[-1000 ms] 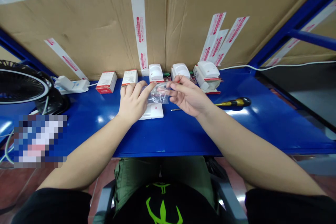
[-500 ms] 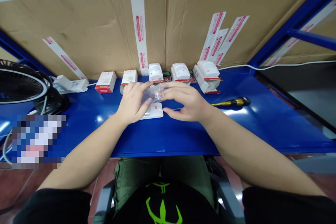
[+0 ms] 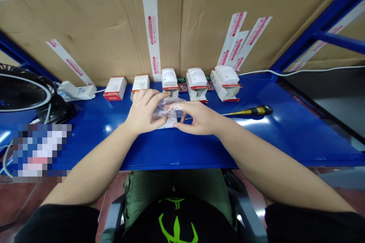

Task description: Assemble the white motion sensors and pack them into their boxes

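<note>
Both hands meet over the blue bench top (image 3: pixel 199 148), just in front of the person; the left hand (image 3: pixel 142 113) and the right hand (image 3: pixel 199 118) each pinch one end of a small clear plastic bag (image 3: pixel 169 108); the bag lies between them, its long axis running left to right, and neither hand is nearer than the other. What the bag contains cannot be made out. Directly beneath the bag, and touching the fingertips, lies a flat white plate (image 3: pixel 170 123), mostly covered. Beyond the hands stand three open cartons, each with a white sensor unit seated in it (image 3: pixel 196 76); two shut red-and-white boxes (image 3: pixel 115 88) lie beyond the left hand. A yellow-handled screwdriver (image 3: pixel 251 111) lies to the right of the right hand, its shaft pointing toward that hand.
</note>
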The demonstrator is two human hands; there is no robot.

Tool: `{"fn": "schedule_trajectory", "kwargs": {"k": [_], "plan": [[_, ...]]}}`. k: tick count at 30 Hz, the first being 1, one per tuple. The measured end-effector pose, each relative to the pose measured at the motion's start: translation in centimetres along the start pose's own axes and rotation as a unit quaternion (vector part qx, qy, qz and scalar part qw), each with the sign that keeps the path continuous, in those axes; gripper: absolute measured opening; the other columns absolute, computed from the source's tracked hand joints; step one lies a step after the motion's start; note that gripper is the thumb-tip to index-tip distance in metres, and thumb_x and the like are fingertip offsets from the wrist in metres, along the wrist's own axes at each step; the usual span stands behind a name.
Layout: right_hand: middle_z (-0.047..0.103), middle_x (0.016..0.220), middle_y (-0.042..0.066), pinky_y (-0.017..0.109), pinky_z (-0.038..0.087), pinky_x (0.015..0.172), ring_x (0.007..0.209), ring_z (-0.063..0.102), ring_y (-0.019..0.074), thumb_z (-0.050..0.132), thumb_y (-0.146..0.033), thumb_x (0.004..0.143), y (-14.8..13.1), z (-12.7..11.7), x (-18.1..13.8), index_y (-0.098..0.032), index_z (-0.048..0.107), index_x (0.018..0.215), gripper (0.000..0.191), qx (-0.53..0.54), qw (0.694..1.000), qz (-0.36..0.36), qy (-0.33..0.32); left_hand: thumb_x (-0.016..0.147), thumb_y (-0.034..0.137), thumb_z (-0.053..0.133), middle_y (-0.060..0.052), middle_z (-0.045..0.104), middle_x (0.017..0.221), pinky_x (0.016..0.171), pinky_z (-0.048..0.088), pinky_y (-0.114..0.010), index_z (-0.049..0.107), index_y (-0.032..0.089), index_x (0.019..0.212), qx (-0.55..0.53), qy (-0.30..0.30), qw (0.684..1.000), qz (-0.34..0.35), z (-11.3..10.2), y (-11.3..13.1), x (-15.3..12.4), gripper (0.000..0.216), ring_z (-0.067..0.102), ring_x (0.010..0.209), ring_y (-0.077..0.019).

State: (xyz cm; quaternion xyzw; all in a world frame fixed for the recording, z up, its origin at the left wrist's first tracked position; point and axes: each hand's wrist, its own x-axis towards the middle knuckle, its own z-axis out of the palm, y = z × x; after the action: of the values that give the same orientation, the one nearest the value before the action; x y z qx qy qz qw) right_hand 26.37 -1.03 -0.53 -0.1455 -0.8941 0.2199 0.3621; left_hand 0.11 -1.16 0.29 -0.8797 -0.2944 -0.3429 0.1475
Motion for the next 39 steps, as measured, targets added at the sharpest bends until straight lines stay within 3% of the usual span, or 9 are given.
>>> {"fn": "schedule_trajectory", "kwargs": {"k": [4,6,11,14,21,24,27,33,39], "plan": [[0.072,0.154,0.014,0.052,0.06,0.119,0.141,0.07,0.0291,0.071,-0.027,0.102,-0.1,0.3,0.3,-0.024,0.069,0.15,0.048,-0.025,0.998,-0.047,0.017,0.097,0.044,0.066,-0.013,0.073,0.129,0.1,0.046,-0.049,0.059,0.022,0.152,-0.003,-0.02,1.0,-0.001,-0.1,0.0,-0.1,0.059,0.064,0.113,-0.0336],[0.072,0.154,0.014,0.052,0.052,0.128,0.152,0.062,0.0287,0.07,-0.024,0.103,-0.3,0.4,0.4,-0.023,0.071,0.148,0.044,-0.028,0.998,-0.064,0.001,0.098,0.043,0.065,-0.013,0.073,0.129,0.1,0.046,-0.049,0.06,0.022,0.152,-0.009,-0.031,0.999,0.001,-0.1,-0.1,-0.1,0.058,0.064,0.114,-0.0343],[0.076,0.147,0.013,0.048,0.056,0.124,0.142,0.07,0.0279,0.076,-0.033,0.102,-0.3,0.7,0.3,-0.022,0.065,0.155,0.056,-0.022,0.997,-0.06,-0.042,0.104,0.04,0.064,-0.011,0.076,0.123,0.097,0.047,-0.047,0.064,0.026,0.149,-0.056,-0.052,0.996,0.055,-0.3,0.1,0.2,0.047,0.069,0.11,-0.0303],[0.073,0.151,0.016,0.05,0.054,0.125,0.145,0.068,0.0298,0.077,-0.04,0.102,-0.3,0.8,0.2,-0.02,0.066,0.155,0.058,-0.045,0.996,-0.069,-0.035,0.105,0.04,0.065,-0.008,0.078,0.122,0.104,0.047,-0.05,0.067,0.03,0.144,-0.052,-0.037,0.996,0.057,-0.5,0.3,0.3,0.041,0.073,0.108,-0.0282],[0.063,0.164,0.015,0.069,0.027,0.137,0.161,0.048,0.0363,0.081,-0.044,0.098,-1.5,0.5,0.8,-0.028,0.076,0.145,0.049,-0.153,0.982,-0.048,-0.097,0.099,0.071,0.066,-0.008,0.079,0.131,0.136,0.024,-0.073,0.067,0.032,0.147,-0.055,-0.059,0.997,-0.001,-1.1,0.3,0.6,0.062,0.076,0.121,-0.0344],[0.068,0.157,0.015,0.073,0.025,0.136,0.157,0.052,0.038,0.081,-0.044,0.098,-1.7,0.6,0.8,-0.028,0.08,0.138,0.043,-0.164,0.98,-0.055,-0.102,0.097,0.067,0.07,-0.011,0.076,0.142,0.138,0.019,-0.076,0.063,0.029,0.154,-0.039,-0.094,0.995,-0.003,-1.2,0.8,0.8,0.068,0.073,0.129,-0.0376],[0.071,0.153,0.018,0.072,0.033,0.132,0.153,0.056,0.0383,0.076,-0.042,0.101,-1.8,0.9,0.8,-0.023,0.079,0.137,0.041,-0.186,0.976,-0.051,-0.101,0.096,0.054,0.071,-0.013,0.072,0.149,0.139,0.016,-0.077,0.056,0.026,0.161,-0.033,-0.131,0.991,0.013,-1.1,1.2,0.8,0.072,0.07,0.136,-0.039],[0.071,0.153,0.021,0.069,0.034,0.133,0.152,0.059,0.0363,0.071,-0.035,0.103,-1.9,1.8,0.9,-0.015,0.069,0.148,0.049,-0.205,0.972,-0.042,-0.104,0.1,0.045,0.069,-0.018,0.07,0.151,0.136,0.035,-0.07,0.042,0.019,0.17,-0.093,-0.122,0.984,0.085,-0.7,0.8,0.5,0.079,0.071,0.136,-0.0366],[0.071,0.154,0.021,0.069,0.032,0.135,0.151,0.061,0.0355,0.07,-0.03,0.103,-2.5,1.8,1.1,-0.016,0.072,0.145,0.044,-0.205,0.971,-0.059,-0.107,0.107,0.033,0.056,-0.017,0.076,0.134,0.112,0.062,-0.057,0.044,0.019,0.167,-0.087,-0.114,0.988,0.062,-0.8,0.3,0.4,0.062,0.076,0.123,-0.0338]]}}
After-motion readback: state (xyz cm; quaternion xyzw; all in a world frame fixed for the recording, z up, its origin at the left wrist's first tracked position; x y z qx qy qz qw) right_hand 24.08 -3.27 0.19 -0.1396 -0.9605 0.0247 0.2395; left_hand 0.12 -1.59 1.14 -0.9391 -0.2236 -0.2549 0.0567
